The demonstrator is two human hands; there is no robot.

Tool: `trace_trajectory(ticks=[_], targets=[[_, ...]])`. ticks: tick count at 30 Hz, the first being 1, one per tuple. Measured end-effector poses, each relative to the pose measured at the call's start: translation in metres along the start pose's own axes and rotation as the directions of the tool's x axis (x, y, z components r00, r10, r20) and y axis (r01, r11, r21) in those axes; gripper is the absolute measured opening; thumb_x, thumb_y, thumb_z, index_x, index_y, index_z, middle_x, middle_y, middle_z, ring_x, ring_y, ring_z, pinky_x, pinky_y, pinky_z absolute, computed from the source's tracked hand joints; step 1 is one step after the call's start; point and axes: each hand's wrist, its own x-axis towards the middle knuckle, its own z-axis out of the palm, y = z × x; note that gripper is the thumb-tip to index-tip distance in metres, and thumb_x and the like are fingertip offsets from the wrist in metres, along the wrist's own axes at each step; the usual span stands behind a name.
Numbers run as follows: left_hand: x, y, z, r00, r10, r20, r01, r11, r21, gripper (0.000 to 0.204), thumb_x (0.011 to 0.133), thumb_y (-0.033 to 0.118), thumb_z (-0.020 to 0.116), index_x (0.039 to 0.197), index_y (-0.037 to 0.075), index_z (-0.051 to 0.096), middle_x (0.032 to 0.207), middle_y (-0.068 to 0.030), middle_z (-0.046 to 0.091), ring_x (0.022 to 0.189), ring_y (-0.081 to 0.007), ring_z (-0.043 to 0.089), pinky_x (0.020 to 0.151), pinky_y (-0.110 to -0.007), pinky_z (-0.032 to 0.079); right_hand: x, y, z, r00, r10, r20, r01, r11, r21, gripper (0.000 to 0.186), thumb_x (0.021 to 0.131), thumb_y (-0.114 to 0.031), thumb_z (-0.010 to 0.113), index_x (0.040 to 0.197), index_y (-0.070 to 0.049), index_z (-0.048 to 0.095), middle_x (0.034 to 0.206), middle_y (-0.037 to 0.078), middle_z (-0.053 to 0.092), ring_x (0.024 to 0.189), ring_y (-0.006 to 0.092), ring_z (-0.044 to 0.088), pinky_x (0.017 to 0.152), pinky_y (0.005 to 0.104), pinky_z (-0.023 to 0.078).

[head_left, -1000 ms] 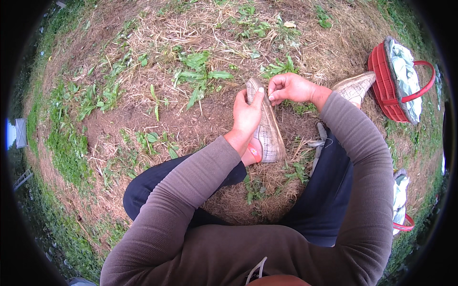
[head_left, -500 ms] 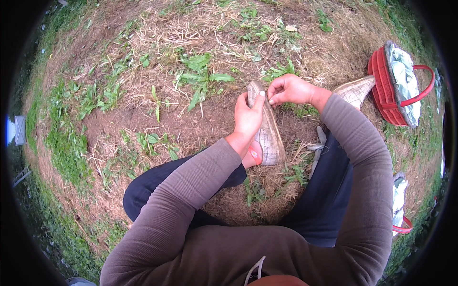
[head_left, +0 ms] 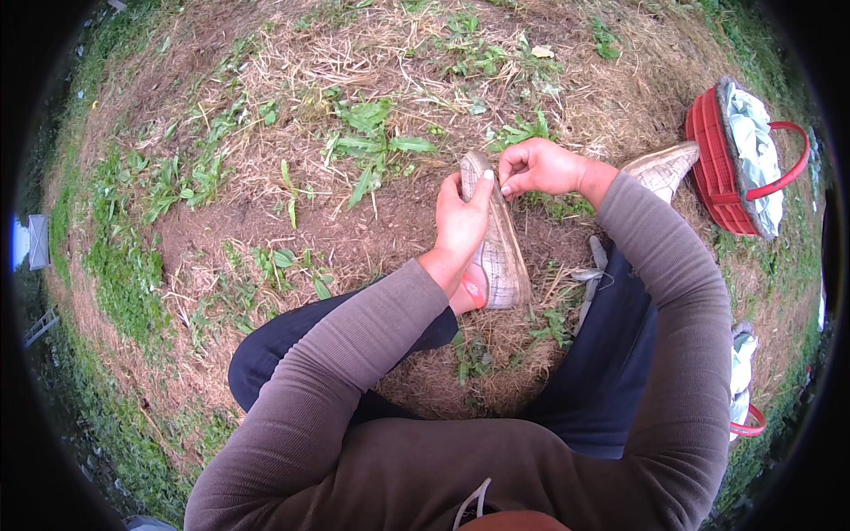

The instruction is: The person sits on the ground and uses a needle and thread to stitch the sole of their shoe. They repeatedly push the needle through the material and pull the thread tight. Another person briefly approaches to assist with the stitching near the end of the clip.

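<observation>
A pale checked slip-on shoe (head_left: 506, 270) with a dirty, tan sole edge is on my left foot, which is turned on its side. My left hand (head_left: 461, 219) wraps round the toe part, thumb lying along the sole's edge. Just right of the toe, my right hand (head_left: 546, 166) is closed in a pinch close to the sole. Whatever is between those fingertips, if anything, is too small to make out. An orange-red sock (head_left: 475, 291) shows at the ankle. The matching shoe (head_left: 662, 174) is on my outstretched right foot.
Beyond the right foot stands a red basket (head_left: 710, 164) with a pale liner and a red handle. Another red-handled container (head_left: 749, 427) is partly hidden by my right arm. A greyish-white glove-like item (head_left: 588, 276) lies beside my right leg. Dry grass and weeds (head_left: 372, 142) cover the ground.
</observation>
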Motion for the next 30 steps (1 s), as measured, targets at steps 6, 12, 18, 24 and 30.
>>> trace_trajectory(ticks=[6, 12, 18, 24, 30], targets=[[0.0003, -0.0009, -0.0011, 1.0, -0.007, 0.008, 0.007, 1.0, 0.017, 0.059, 0.099, 0.039, 0.071, 0.133, -0.006, 0.055, 0.116, -0.0139, 0.067, 0.102, -0.0172, 0.064, 0.09, -0.031, 0.052, -0.0016, -0.0003, 0.0008, 1.0, -0.01, -0.015, 0.009, 0.999, -0.035, 0.008, 0.091, 0.0, 0.075, 0.093, -0.002, 0.068, 0.088, 0.005, 0.074, 0.085, 0.0125, 0.073, 0.079, 0.0286, 0.061], [0.0001, 0.0001, -0.0008, 1.0, -0.007, 0.004, 0.007, 1.0, 0.022, 0.059, 0.099, 0.04, 0.071, 0.133, -0.006, 0.055, 0.116, -0.014, 0.067, 0.102, -0.0173, 0.064, 0.09, -0.031, 0.051, -0.002, -0.0006, 0.0018, 1.0, -0.01, -0.017, 0.009, 1.0, -0.019, 0.007, 0.091, 0.0, 0.075, 0.093, -0.002, 0.068, 0.088, 0.004, 0.074, 0.085, 0.0125, 0.073, 0.08, 0.0288, 0.061], [-0.0005, 0.0004, -0.0013, 1.0, -0.008, 0.015, 0.008, 1.0, 0.011, 0.059, 0.099, 0.04, 0.071, 0.133, -0.006, 0.055, 0.117, -0.0137, 0.067, 0.103, -0.0171, 0.064, 0.091, -0.03, 0.051, -0.0037, -0.0023, 0.0024, 1.0, -0.015, -0.027, 0.014, 0.999, -0.037, 0.007, 0.091, 0.0, 0.075, 0.093, -0.002, 0.068, 0.088, 0.004, 0.074, 0.085, 0.0126, 0.073, 0.079, 0.0291, 0.061], [0.0019, -0.0034, -0.0008, 1.0, 0.006, 0.009, -0.006, 1.0, 0.016, 0.059, 0.099, 0.039, 0.071, 0.134, -0.005, 0.054, 0.117, -0.0129, 0.067, 0.103, -0.0167, 0.063, 0.091, -0.03, 0.051, -0.0041, -0.002, 0.0032, 1.0, -0.014, -0.027, 0.014, 1.0, -0.018, 0.006, 0.092, 0.0, 0.074, 0.093, -0.002, 0.068, 0.088, 0.005, 0.074, 0.084, 0.0129, 0.073, 0.079, 0.0295, 0.061], [0.0021, -0.0053, -0.0006, 1.0, 0.003, 0.007, -0.003, 1.0, 0.015, 0.059, 0.099, 0.04, 0.071, 0.134, -0.005, 0.055, 0.117, -0.0127, 0.067, 0.103, -0.0167, 0.063, 0.091, -0.03, 0.051, -0.0041, 0.0004, 0.0029, 0.999, -0.017, -0.034, 0.016, 0.999, -0.033, 0.006, 0.092, 0.0, 0.074, 0.093, -0.002, 0.068, 0.088, 0.005, 0.074, 0.085, 0.013, 0.073, 0.079, 0.0297, 0.061]])
